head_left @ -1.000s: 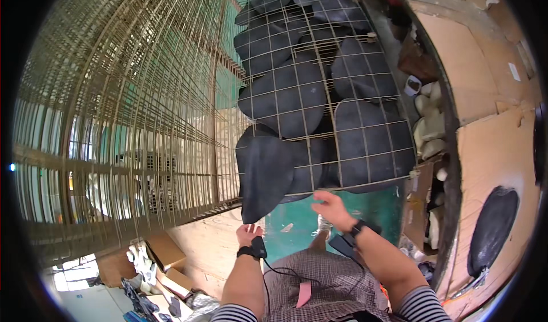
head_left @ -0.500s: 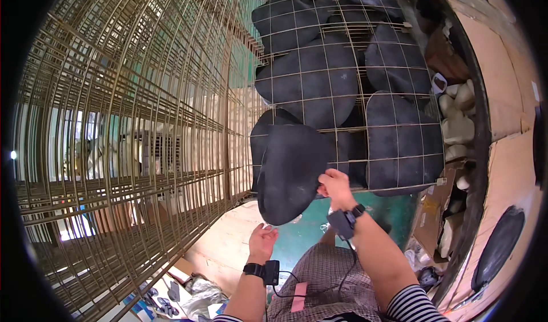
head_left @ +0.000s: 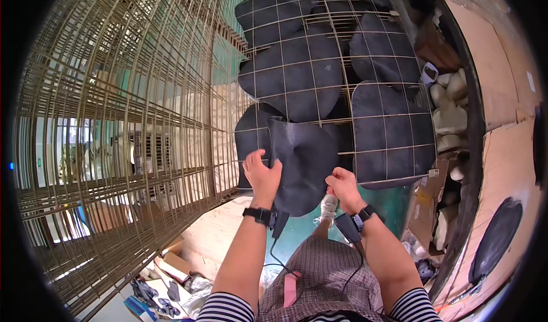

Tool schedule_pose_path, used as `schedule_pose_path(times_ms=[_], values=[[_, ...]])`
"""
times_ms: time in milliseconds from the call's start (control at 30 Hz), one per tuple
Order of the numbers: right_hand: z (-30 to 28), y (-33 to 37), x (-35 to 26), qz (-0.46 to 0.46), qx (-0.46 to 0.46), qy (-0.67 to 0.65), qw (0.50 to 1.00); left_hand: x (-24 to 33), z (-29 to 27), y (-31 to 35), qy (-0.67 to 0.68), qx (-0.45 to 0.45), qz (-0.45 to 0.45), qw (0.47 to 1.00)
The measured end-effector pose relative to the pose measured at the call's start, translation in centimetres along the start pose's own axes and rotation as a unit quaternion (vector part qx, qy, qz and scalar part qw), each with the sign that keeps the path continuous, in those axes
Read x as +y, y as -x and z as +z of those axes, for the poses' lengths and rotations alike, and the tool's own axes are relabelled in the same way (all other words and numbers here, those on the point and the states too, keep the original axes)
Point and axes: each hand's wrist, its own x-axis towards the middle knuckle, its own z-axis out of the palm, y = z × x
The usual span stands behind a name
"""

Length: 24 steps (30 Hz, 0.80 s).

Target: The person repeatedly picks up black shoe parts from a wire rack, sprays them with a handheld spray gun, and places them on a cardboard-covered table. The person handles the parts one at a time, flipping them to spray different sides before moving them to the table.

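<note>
Black sheet (head_left: 305,162), pinched by the right hand (head_left: 344,186), has the left hand (head_left: 263,179) spread alongside.

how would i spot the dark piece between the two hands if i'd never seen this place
Find the wire rack of dark pieces, right of the tall wire grids. At its near edge, between the left hand and right hand, is the dark piece. Unlike its neighbours, it has no wires crossing its face, and its lower end overhangs the edge.
</note>
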Motion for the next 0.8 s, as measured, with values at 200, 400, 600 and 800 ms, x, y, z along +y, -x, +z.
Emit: schedule_pose_path(times_ms=[200, 400, 600, 800], values=[[-0.9, -0.6, -0.2, 0.011, 0.007, -0.016, 1.000, -5.4, 1.9, -2.6, 0.055, -0.039, -0.162, 0.984], [-2.1, -1.8, -2.5, 0.022, 0.045, -0.010, 0.999, -6.8, -0.9, -4.4, 0.363, -0.067, -0.455, 0.811], [-4.7, -3.7, -3.0, 0.052, 0.080, 0.008, 0.995, -7.6, -1.4, -4.9, 0.401, -0.063, -0.562, 0.721], [-2.6, -2.5, -4.5, -0.289, 0.162, 0.321, 0.887, -7.6, -1.1, -3.9, 0.377, -0.081, -0.486, 0.784]])
